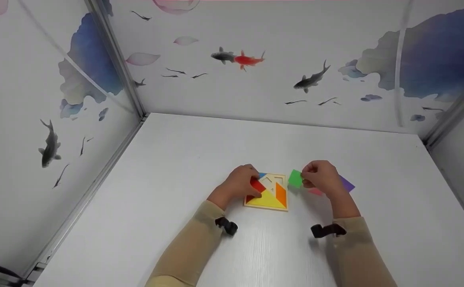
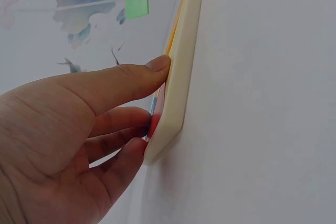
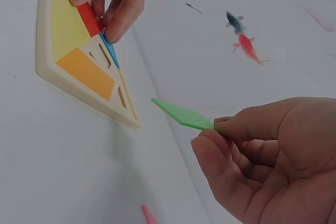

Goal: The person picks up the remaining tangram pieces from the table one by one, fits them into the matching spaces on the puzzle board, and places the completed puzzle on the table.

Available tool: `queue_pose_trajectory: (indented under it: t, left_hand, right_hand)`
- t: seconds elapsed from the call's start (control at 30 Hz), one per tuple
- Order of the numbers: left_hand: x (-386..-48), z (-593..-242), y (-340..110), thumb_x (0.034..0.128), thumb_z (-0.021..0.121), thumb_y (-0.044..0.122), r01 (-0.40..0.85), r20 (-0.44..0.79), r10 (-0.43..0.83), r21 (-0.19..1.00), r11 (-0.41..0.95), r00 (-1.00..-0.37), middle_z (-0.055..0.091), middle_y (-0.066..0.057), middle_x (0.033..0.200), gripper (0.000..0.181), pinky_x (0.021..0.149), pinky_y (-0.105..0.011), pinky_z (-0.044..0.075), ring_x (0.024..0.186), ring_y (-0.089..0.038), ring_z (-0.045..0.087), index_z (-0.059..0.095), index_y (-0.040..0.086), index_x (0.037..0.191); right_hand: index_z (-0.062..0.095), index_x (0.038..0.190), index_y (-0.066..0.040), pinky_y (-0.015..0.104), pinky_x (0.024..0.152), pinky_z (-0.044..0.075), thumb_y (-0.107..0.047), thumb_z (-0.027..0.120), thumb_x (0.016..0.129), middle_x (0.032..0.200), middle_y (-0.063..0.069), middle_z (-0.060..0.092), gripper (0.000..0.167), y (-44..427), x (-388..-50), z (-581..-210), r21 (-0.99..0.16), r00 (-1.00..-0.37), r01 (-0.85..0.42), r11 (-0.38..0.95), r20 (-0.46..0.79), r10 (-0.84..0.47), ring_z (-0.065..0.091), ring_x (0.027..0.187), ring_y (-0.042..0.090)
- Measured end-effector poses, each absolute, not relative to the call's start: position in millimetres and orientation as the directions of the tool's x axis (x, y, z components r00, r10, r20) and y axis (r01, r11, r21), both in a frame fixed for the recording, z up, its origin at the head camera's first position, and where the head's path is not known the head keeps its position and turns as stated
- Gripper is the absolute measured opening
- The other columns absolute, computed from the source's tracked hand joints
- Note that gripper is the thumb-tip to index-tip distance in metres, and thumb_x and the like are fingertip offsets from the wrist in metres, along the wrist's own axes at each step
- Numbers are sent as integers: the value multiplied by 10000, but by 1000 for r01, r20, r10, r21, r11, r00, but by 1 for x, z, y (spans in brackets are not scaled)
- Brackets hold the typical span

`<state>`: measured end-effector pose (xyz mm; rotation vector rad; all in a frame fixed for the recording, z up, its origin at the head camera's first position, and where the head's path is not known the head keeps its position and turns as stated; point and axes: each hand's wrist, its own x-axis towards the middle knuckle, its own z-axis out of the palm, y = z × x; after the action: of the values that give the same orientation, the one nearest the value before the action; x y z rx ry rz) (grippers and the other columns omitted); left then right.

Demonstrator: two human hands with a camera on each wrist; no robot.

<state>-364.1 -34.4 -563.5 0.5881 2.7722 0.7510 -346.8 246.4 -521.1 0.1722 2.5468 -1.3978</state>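
Note:
A wooden tangram board lies on the white table. In it sit a yellow triangle, an orange parallelogram, a red piece and a blue piece; recesses show at its upper right. My left hand grips the board's left side, thumb over the pieces and fingers along the edge. Just right of the board, my right hand pinches a green square piece by one corner, raised above the table. In the right wrist view, this green piece is seen nearly edge-on, apart from the board.
A purple piece and a pink piece lie on the table, partly hidden by the right hand. White panels printed with fish and leaves stand behind the table and at both sides.

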Motion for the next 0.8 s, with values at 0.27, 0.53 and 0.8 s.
queue_pose_trajectory:
  t: [0.27, 0.53, 0.8]
  left_hand:
    - [-363, -561, -34, 850, 904, 344, 311, -100, 421, 525, 792, -902, 628, -12, 1313, 548, 1091, -329, 520, 1165, -191, 556, 731, 142, 1329]
    - [-365, -563, -35, 857, 902, 344, 336, -83, 441, 528, 780, -893, 635, -7, 1307, 527, 1085, -317, 522, 1163, -185, 562, 737, 137, 1312]
    - [-365, -565, -35, 865, 894, 344, 334, -85, 438, 523, 784, -895, 633, 7, 1293, 495, 1070, -309, 524, 1155, -174, 555, 743, 148, 1295]
  right_hand:
    - [662, 1118, -9, 249, 776, 638, -139, 680, 1033, 1026, 136, 677, 156, 238, -345, -520, -827, -973, 199, 525, -232, 3, 727, 838, 181]
    - [656, 1124, -23, 239, 787, 633, -144, 675, 1033, 1049, 135, 670, 153, 234, -343, -520, -836, -974, 204, 509, -225, 20, 729, 860, 185]
    - [655, 1146, -30, 242, 815, 631, -150, 668, 1038, 1080, 136, 668, 162, 231, -344, -523, -833, -968, 231, 502, -249, 33, 724, 897, 197]
